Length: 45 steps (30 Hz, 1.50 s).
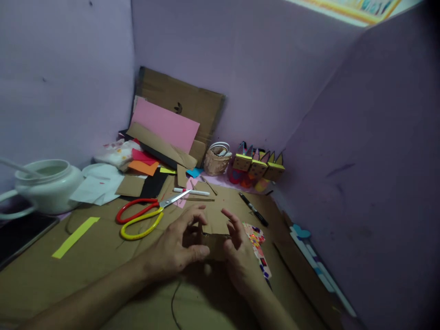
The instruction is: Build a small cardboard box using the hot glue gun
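A small piece of brown cardboard (216, 221) is between my two hands, its dark cut edge facing me. My left hand (184, 240) is at its left side, fingers curled round that edge and the thumb lower down. On the other side my right hand (239, 252) has bent fingers at the right edge, with the thumb tucked in front. Some fingertips are hidden behind the piece. Red-and-yellow-handled scissors (151, 214) lie with blades parted, left of my left hand. Beyond my right hand are a black marker (253, 209) and a decorated paper cutout (257, 245).
A white pot (46, 185) stands at the left, near a yellow paper strip (76, 237). Paper and cardboard sheets (165, 123) lean against the wall. A white marker (191, 191), a brown-wrapped cup (217, 161) and several painted crafts (257, 167) sit farther back.
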Tool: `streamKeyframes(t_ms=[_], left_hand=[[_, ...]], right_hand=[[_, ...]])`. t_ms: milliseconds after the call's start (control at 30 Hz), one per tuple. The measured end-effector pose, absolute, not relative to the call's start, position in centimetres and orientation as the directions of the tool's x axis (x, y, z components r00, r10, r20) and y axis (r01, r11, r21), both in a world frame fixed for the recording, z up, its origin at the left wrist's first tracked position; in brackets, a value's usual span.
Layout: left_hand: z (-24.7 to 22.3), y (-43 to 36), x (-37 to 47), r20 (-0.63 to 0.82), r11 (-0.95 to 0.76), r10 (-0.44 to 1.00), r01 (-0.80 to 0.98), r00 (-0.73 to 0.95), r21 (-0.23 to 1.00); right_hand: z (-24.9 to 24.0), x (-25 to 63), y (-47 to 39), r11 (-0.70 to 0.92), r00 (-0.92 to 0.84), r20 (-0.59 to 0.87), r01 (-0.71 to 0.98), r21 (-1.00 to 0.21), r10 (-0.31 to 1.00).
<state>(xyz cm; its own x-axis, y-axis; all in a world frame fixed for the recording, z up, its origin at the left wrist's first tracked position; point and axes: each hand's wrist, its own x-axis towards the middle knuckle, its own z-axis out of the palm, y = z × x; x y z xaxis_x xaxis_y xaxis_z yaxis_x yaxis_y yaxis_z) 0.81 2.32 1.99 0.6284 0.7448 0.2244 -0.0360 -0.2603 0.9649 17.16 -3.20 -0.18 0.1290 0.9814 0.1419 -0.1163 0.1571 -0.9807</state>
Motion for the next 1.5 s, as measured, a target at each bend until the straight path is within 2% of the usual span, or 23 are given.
streamKeyframes(t_ms=[100, 267, 533, 967, 1233, 1500], left_hand=[[1.8, 2.5, 0.8, 0.153, -0.126, 0.75, -0.089, 0.643, 0.988], [1.1, 3.1, 0.5, 0.171, -0.175, 0.776, -0.052, 0.607, 0.983], [1.2, 2.5, 1.0, 0.174, -0.314, 0.78, 0.135, 0.601, 0.94], [1.2, 2.5, 0.9, 0.203, -0.355, 0.767, 0.139, 0.608, 0.925], [1.1, 2.8, 0.9, 0.304, -0.468, 0.712, 0.105, 0.633, 0.877], [1.3, 2.6, 0.8, 0.321, -0.473, 0.74, 0.118, 0.591, 0.873]], right_hand=[[-0.4, 17.3, -3.5, 0.192, 0.136, 0.185, -0.038, -0.981, 0.973], [-0.4, 17.8, -4.1, 0.364, 0.186, 0.418, 0.268, -0.892, 0.889], [-0.3, 18.2, -4.0, 0.331, 0.116, 0.4, 0.382, -0.863, 0.909], [-0.5, 18.2, -4.0, 0.331, 0.076, 0.396, 0.421, -0.845, 0.915], [-0.7, 18.2, -4.0, 0.318, 0.085, 0.385, 0.42, -0.85, 0.919], [-0.7, 18.1, -4.1, 0.322, 0.087, 0.391, 0.42, -0.848, 0.916]])
